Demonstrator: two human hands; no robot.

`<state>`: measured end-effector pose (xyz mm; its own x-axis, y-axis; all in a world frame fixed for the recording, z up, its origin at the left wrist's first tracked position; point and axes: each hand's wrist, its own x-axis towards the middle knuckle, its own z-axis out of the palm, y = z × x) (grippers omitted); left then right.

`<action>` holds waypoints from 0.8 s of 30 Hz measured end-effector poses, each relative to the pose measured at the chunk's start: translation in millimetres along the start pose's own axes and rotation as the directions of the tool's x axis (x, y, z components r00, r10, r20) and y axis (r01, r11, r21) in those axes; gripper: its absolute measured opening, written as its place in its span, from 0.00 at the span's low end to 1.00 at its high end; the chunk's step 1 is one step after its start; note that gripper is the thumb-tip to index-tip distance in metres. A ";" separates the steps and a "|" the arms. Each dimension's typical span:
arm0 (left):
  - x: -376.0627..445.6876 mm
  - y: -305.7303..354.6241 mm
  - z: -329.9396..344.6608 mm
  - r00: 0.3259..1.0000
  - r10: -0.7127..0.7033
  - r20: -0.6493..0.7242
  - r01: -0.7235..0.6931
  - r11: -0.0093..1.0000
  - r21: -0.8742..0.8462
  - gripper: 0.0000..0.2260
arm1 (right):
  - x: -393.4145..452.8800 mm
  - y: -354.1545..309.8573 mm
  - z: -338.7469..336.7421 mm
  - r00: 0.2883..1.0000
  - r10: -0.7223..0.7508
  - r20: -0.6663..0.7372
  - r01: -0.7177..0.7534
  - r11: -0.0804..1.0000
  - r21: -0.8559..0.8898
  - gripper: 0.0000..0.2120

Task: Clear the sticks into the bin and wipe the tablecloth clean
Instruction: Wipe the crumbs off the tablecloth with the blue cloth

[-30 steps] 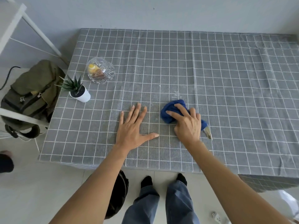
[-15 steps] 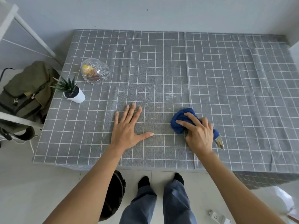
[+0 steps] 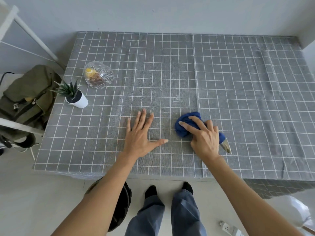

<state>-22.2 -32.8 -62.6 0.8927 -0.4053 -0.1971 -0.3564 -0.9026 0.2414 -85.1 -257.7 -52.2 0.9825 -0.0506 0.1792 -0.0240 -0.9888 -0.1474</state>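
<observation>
The right hand presses a bunched blue rag on the tablecloth, fingers curled over it, near the front edge of the bench. The left hand lies flat beside it, fingers apart. The rag seems soft and light, best held from above. No writing is readable.

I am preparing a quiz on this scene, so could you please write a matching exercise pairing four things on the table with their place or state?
Things:
1. crumpled blue cloth
2. clear cut-glass bowl
3. small spiky plant in a white pot
4. left hand

Places or states:
A. flat on the grey checked tablecloth, fingers spread
B. at the table's left edge
C. under the right hand
D. holding something yellow and brown

Pairs: 1-C, 2-D, 3-B, 4-A
</observation>
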 end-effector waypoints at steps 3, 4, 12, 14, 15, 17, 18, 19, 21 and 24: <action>0.5 21.0 5.6 1.000 0.019 0.009 -0.019 1.000 0.014 0.50 | -5.5 -4.9 0.7 0.992 -0.077 0.099 0.077 0.997 -0.001 0.28; 0.9 23.8 6.9 1.000 0.018 0.007 -0.018 0.999 0.030 0.51 | -5.2 -5.8 0.0 0.990 -0.071 0.120 0.071 0.997 0.002 0.27; -0.8 23.6 10.2 0.999 0.013 -0.029 -0.010 0.996 0.088 0.51 | 2.4 -5.7 -3.0 0.990 -0.121 0.076 0.122 0.993 -0.002 0.29; -1.3 23.1 9.7 1.000 0.010 -0.030 -0.007 0.996 0.089 0.51 | 2.9 -3.0 -4.3 0.991 -0.122 0.061 0.123 0.992 -0.023 0.28; -1.8 23.0 9.7 0.999 0.009 -0.030 -0.007 0.996 0.088 0.51 | 1.5 0.5 -4.3 0.993 -0.107 0.057 0.109 0.993 -0.032 0.27; -2.1 22.8 10.1 0.999 0.008 -0.037 -0.005 0.996 0.084 0.51 | -2.5 11.7 -4.5 0.997 -0.054 0.048 0.056 0.997 -0.045 0.24; -2.4 22.9 10.0 0.999 0.008 -0.037 -0.005 0.996 0.085 0.51 | -4.1 17.2 -5.9 0.999 -0.027 0.046 0.030 0.998 -0.047 0.23; -2.3 23.0 9.7 0.999 0.008 -0.034 -0.005 0.996 0.087 0.51 | -4.6 21.8 -7.9 0.999 -0.010 0.049 0.013 0.999 -0.050 0.23; -2.1 23.1 9.1 1.000 0.006 -0.026 -0.004 0.996 0.088 0.51 | -2.8 25.8 -11.8 0.999 0.008 0.048 -0.006 0.998 -0.056 0.23; -2.6 23.8 8.3 1.000 -0.001 -0.025 0.003 0.996 0.085 0.51 | 5.1 14.3 -16.3 1.000 0.031 -0.001 -0.031 0.999 -0.029 0.21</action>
<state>-35.3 -54.5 -64.3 0.8997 -0.4004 -0.1738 -0.3757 -0.9131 0.1586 -83.4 -274.4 -37.5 0.9811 -0.0810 0.1755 -0.0595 -0.9904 -0.1246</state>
